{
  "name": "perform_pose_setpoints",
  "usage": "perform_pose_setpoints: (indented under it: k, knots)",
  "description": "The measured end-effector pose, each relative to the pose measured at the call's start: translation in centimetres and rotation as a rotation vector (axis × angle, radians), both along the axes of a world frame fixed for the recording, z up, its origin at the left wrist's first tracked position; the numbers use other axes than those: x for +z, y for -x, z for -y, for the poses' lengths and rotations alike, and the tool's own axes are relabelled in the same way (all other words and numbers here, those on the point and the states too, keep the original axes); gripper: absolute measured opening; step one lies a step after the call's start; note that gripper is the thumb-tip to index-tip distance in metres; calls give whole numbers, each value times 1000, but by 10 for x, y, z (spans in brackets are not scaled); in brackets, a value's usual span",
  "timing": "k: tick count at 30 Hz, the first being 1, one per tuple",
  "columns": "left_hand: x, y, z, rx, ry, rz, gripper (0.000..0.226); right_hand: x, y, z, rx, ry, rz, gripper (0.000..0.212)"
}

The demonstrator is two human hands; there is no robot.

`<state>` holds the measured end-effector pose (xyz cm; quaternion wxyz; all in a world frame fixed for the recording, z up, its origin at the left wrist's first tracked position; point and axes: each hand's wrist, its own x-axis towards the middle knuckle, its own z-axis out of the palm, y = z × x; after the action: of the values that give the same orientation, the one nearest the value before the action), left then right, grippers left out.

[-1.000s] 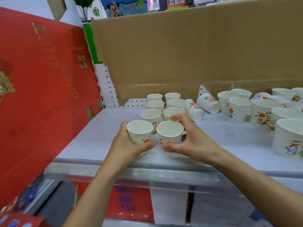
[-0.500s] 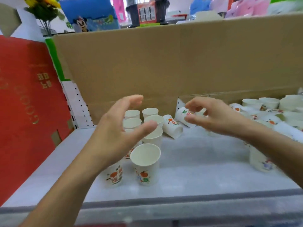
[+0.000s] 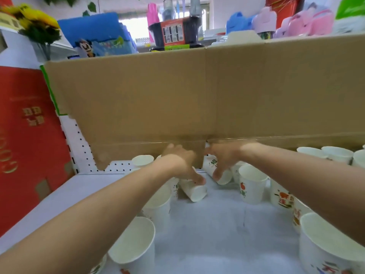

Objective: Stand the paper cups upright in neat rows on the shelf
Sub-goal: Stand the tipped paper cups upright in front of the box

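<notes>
The paper cups stand and lie on the white shelf (image 3: 217,224), in front of the cardboard panel (image 3: 197,95) that closes the shelf's rear edge. Left of the cardboard panel, a red board (image 3: 25,145) closes the left side, with a strip of white pegboard (image 3: 79,147) showing between the two. The widest bare stretch of shelf runs from below the cardboard panel's centre toward the camera, bounded by cups on both sides. Two cups lie on their sides near the foot of the panel. The left hand (image 3: 177,163) rests its fingertips on the left tipped cup (image 3: 194,191), whose mouth faces the camera; the fingers are spread over it rather than closed around it. The right hand (image 3: 223,157) wraps its fingers around the right tipped cup (image 3: 219,171), which is tilted against the panel. At least ten upright cups are visible; the arms and frame edges hide others, so a full count cannot be given. Largest is the near-right cup (image 3: 327,248); next the near-left cup (image 3: 134,246); smaller, an upright cup (image 3: 251,184) beside the right hand.
</notes>
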<state>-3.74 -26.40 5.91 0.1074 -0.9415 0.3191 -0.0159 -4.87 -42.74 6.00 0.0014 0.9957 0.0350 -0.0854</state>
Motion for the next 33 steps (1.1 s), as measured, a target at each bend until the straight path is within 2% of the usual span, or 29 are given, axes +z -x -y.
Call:
perform_pose_setpoints:
  k: [3,7,9,12,14,18,25,30,33]
  knots:
    - [0,1,6,-5,132,-92,77,-3,-3,5,27,-19,-9,102]
    - [3,-1,6,-60,327,-220,55,-2,0,12,56,-67,35,88]
    - [5,-4,5,-109,369,-204,38,-1,1,15,58,-65,91,67]
    - [7,-10,4,-147,403,-157,22,1,0,20,89,-47,204,15]
    - [8,-14,4,-150,400,-119,20,3,2,19,87,-55,268,6]
    - [5,-24,3,-135,379,-42,19,1,7,15,72,-82,348,6]
    - [-8,-34,-2,-138,256,106,11,-7,17,20,17,-113,339,9]
    - [-4,-32,2,-158,224,159,27,6,30,37,16,-168,312,22]
    - [1,-19,10,-190,304,136,31,23,41,57,-10,-194,359,24]
